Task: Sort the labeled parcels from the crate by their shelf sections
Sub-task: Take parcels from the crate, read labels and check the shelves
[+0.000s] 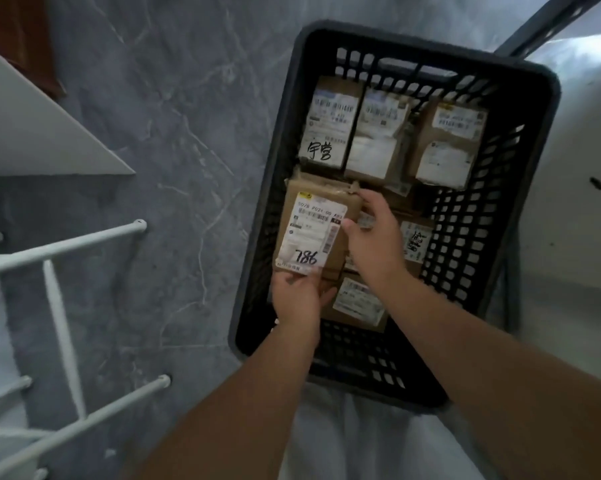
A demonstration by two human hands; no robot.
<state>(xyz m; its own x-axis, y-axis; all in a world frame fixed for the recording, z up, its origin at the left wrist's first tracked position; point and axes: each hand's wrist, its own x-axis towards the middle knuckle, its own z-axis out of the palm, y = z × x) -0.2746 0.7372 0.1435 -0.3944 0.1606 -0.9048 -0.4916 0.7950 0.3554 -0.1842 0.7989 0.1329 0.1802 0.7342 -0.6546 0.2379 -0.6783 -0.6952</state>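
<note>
A black slatted plastic crate (521, 188) stands on the floor and holds several brown cardboard parcels with white labels. I hold one parcel (313, 223) over the crate's left side; its label reads "786" in black marker. My left hand (297, 296) grips its near edge from below. My right hand (372, 237) pinches its right edge, thumb on the label. Three parcels (385, 133) lie in a row at the crate's far end. Others (361, 303) lie partly hidden under my right hand.
A white metal rack (63, 306) with round bars stands at the lower left. A white shelf board (39, 133) juts in at the upper left. The grey marbled floor (188, 133) lies between rack and crate. A dark metal leg (548, 26) crosses the upper right.
</note>
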